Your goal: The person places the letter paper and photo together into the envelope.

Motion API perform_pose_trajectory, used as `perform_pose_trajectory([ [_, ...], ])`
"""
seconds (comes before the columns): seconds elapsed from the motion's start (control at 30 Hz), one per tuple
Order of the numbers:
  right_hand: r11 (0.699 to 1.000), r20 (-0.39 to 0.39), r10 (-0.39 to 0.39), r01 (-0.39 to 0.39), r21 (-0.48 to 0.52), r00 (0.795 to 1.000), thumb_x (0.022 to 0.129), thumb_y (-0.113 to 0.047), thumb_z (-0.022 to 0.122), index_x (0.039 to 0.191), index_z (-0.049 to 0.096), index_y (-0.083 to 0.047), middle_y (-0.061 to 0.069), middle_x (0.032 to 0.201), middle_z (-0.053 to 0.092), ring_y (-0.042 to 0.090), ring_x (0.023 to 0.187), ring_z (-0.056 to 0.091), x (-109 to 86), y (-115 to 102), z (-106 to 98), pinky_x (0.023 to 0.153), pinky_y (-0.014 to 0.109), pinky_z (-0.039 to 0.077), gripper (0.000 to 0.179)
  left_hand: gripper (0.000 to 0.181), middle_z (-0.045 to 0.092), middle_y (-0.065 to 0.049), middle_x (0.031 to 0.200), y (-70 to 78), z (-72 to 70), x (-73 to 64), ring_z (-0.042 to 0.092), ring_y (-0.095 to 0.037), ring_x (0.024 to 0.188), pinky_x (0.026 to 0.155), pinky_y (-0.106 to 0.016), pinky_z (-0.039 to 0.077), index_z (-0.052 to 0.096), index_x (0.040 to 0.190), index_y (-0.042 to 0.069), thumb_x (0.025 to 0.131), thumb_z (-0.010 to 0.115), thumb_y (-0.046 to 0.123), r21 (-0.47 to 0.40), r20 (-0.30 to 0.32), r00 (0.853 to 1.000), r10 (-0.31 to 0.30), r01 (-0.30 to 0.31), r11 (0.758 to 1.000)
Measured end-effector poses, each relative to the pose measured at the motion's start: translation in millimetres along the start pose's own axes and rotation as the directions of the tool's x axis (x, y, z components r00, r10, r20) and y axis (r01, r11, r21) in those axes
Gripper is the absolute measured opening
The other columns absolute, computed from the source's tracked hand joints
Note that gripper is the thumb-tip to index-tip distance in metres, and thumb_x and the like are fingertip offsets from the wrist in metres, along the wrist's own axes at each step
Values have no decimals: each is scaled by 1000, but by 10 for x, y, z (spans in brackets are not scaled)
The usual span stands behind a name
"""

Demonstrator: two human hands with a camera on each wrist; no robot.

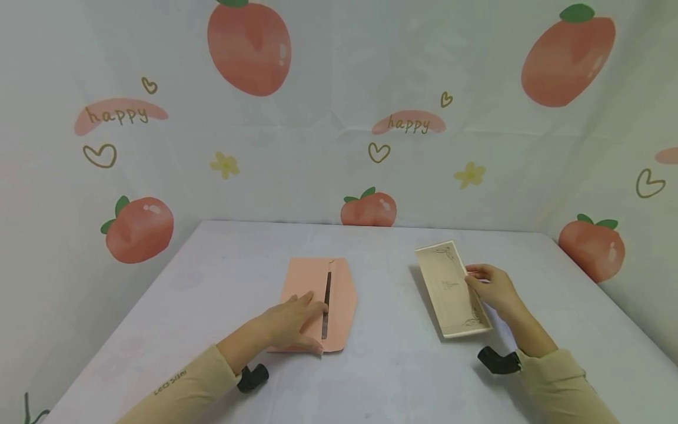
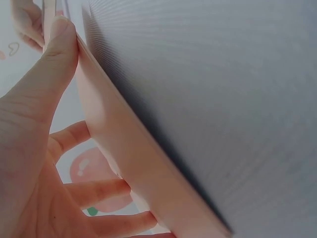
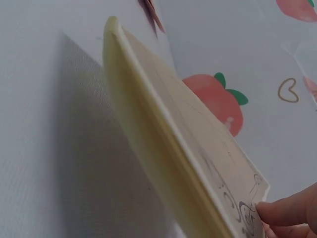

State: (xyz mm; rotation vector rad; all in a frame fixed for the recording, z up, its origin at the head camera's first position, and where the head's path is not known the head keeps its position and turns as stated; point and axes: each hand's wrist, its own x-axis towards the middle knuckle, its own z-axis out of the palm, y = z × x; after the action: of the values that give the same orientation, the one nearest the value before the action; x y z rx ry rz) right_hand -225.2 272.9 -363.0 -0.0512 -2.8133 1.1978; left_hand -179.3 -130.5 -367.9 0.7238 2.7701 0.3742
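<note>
A pink envelope (image 1: 341,312) lies on the table, its pointed flap side to the right and a dark strip running along it. My left hand (image 1: 293,321) rests on the envelope with fingers spread across its face; in the left wrist view the thumb (image 2: 62,54) touches its edge. To the right, my right hand (image 1: 494,287) pinches a cream folded card (image 1: 450,285) by its right edge, thumb on the front. The card has dark scroll patterns at two corners and a small mark in the middle. It is tilted, casting a shadow, and its layers show in the right wrist view.
The table (image 1: 392,377) has a pale cloth. Behind it hangs a white curtain (image 1: 318,129) printed with peaches, hearts and the word happy. A black device sits at each wrist, near the cuffs. A dark thin cord (image 1: 38,417) shows at lower left.
</note>
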Motion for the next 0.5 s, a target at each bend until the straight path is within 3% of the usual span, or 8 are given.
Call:
perform_pose_trajectory([
  [0.2,1000,-4,-20,20,8,1000,93,-8,51,122,48,15,33,108,58,39,98,60,27,15,37,68,17,47,37,74,30,-21,149,2,-2,3,34,-54,130,96,-62,40,42,131,25,71,67,61,2,0,1000,0,0,1000],
  [0.5,997,14,-3,2,77,1000,92,-6,52,126,44,10,25,102,59,7,81,57,30,-28,89,62,12,46,39,72,31,-23,149,12,-8,-3,35,-54,129,97,-62,39,42,129,24,72,68,60,2,0,1000,2,-2,1000],
])
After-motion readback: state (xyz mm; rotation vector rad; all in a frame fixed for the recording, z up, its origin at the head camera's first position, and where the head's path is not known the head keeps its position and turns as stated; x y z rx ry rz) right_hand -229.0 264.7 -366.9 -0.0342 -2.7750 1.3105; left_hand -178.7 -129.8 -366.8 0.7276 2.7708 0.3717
